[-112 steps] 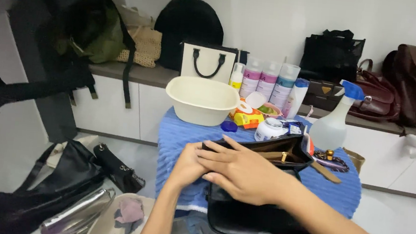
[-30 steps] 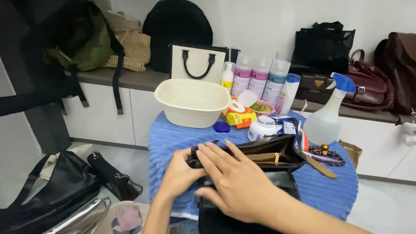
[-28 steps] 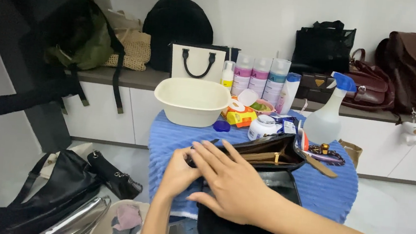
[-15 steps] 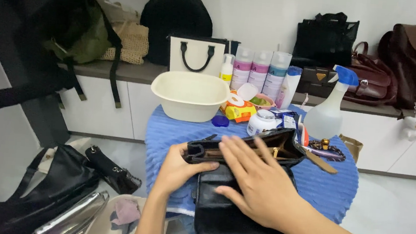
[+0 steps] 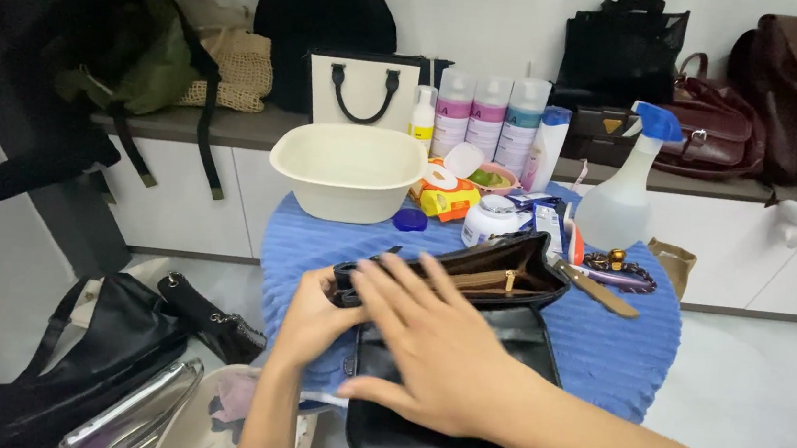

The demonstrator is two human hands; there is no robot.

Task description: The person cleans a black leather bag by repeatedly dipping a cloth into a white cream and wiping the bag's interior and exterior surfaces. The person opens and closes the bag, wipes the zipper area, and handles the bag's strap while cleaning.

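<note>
A black leather handbag (image 5: 461, 393) lies on the near edge of the blue-covered worktop (image 5: 618, 349), its mouth gaping toward the far side. The right hand (image 5: 435, 352) rests flat on its front, fingers spread; the left hand (image 5: 313, 317) grips the bag's left end — apparently curled round the rim, though the right hand partly hides it. Behind stand a cream basin (image 5: 347, 171), a white jar (image 5: 488, 220) and a spray bottle (image 5: 624, 191) — then three tall bottles (image 5: 490, 117).
</note>
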